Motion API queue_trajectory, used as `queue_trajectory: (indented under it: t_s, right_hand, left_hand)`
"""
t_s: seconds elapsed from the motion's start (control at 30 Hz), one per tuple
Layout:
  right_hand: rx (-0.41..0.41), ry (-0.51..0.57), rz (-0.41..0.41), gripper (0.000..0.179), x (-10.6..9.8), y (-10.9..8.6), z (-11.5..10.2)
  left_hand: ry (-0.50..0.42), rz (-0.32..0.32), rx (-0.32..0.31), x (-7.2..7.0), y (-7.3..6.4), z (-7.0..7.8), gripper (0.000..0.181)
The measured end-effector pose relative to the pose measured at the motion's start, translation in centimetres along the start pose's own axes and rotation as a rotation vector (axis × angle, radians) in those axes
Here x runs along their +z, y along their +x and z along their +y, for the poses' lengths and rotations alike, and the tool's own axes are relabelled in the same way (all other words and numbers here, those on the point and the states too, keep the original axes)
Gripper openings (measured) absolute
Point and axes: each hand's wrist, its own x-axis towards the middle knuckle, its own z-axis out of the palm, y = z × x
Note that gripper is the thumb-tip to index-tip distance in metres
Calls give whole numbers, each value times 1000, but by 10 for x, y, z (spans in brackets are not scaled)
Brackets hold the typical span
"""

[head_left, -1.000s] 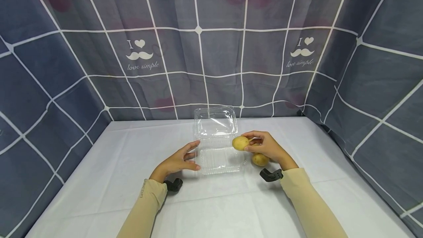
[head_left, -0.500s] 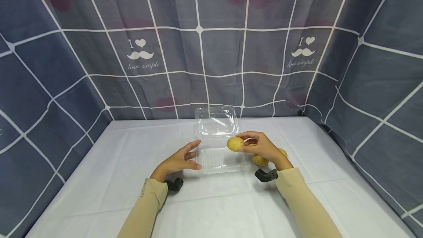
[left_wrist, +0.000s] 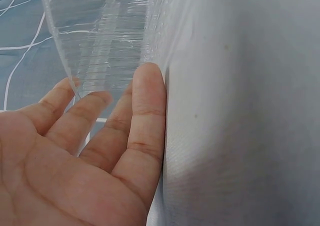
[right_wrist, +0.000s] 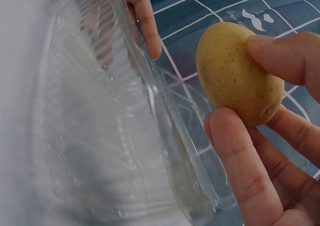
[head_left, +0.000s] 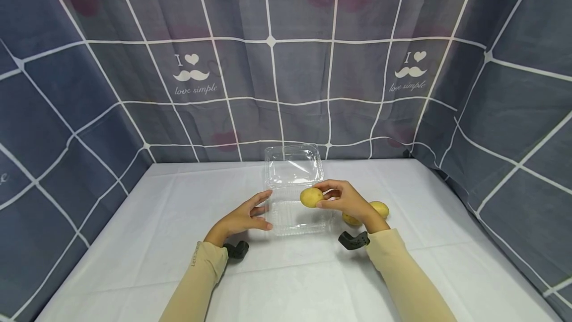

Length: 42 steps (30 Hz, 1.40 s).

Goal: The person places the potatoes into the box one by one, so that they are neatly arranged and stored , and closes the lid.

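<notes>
A potato (head_left: 311, 197) is pinched between the thumb and fingers of my right hand (head_left: 346, 200), held over the right part of a clear plastic clamshell box (head_left: 290, 222). The right wrist view shows the yellow, speckled potato (right_wrist: 235, 76) up close, above the box's rim. The box's lid (head_left: 294, 165) stands open at the back. My left hand (head_left: 243, 218) rests against the box's left side with its fingers spread and extended; in the left wrist view its fingertips (left_wrist: 148, 78) meet the ribbed plastic wall.
Two more potatoes lie on the white cloth to the right: one (head_left: 379, 208) in plain sight, another (head_left: 351, 219) partly hidden behind my right wrist. A dark checked curtain (head_left: 304, 73) rises behind and at both sides of the white-covered table (head_left: 286, 282).
My right hand has moved left with the potato, from the box's right edge to over its inside. A potato behind the wrist has come into view. The left hand stays put.
</notes>
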Motion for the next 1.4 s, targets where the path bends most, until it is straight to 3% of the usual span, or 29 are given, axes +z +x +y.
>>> queue_trajectory:
  t_s: [0.33,0.6,0.87,1.2,1.4]
  right_hand:
    - [7,10,-7,47,13,2,-1]
    - [68,-39,10,48,21,3,-7]
    - [70,40,-32,49,31,9,-7]
    - [27,24,-58,49,41,16,-6]
    - [44,12,-88,49,46,17,-5]
  left_hand:
    - [4,-5,-1,-1,0,-2,109]
    - [5,-8,2,0,0,-2,109]
    - [-3,-4,2,0,-1,-2,108]
    - [0,3,-14,1,-1,0,108]
    - [-5,-2,-10,1,2,-2,108]
